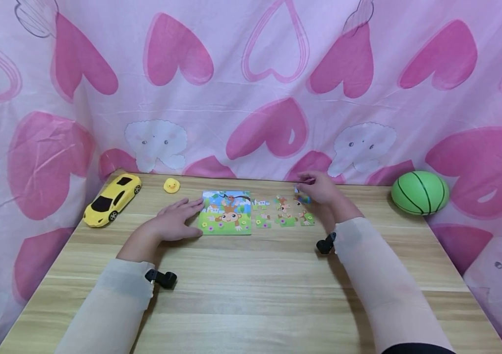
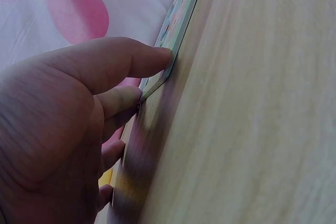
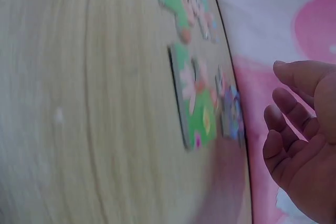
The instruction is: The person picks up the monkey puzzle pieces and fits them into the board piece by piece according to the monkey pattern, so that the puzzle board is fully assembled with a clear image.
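Note:
A square picture board [image 1: 224, 214] with a cartoon monkey lies flat on the table. My left hand [image 1: 175, 220] rests at its left edge, fingers spread; in the left wrist view the thumb [image 2: 149, 61] touches the board near a corner. Right of the board lie several loose jigsaw pieces, among them a green flowered piece [image 1: 263, 221] and a corner piece [image 3: 197, 103]. Over the far right pieces hovers my right hand [image 1: 319, 189], its fingers loosely bent with nothing seen between them in the right wrist view. It partly covers a blue piece [image 3: 232, 113] in the head view.
A yellow toy car [image 1: 113, 200] and a small rubber duck [image 1: 172, 185] stand at the back left. At the back right sits a green ball [image 1: 420, 193]. A pink heart-patterned cloth [image 1: 215, 108] hangs behind and beside the wooden table [image 1: 242, 295].

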The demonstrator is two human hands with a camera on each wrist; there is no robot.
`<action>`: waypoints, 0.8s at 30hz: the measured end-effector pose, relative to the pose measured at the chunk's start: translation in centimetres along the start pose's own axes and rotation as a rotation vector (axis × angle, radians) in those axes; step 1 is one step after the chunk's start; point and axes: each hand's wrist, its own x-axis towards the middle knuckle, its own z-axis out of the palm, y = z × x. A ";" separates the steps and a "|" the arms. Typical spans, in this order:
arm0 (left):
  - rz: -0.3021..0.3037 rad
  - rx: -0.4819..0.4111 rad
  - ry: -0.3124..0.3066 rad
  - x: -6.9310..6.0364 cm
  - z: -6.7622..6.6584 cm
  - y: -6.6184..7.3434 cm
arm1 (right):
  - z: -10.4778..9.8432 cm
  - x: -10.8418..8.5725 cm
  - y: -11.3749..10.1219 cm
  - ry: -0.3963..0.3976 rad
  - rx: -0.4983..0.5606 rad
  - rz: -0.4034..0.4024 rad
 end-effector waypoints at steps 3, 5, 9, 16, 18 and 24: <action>0.001 -0.004 0.001 -0.1 0.0 0.1 | -0.3 0.0 0.7 -0.001 -0.021 0.015; 0.002 -0.004 0.001 -0.1 -0.1 0.1 | -0.3 0.2 1.2 -0.004 -0.037 0.014; 0.004 0.003 0.000 -0.2 -0.1 0.2 | -0.2 0.5 2.0 -0.010 -0.036 0.055; 0.003 0.006 -0.004 -0.2 -0.3 0.3 | -0.1 1.1 2.8 -0.017 -0.027 0.150; 0.002 0.005 -0.005 -0.3 -0.3 0.3 | -0.2 1.2 3.0 -0.016 -0.059 0.145; -0.003 0.003 -0.001 -0.2 -0.1 0.2 | -0.1 1.7 3.2 -0.017 -0.056 0.141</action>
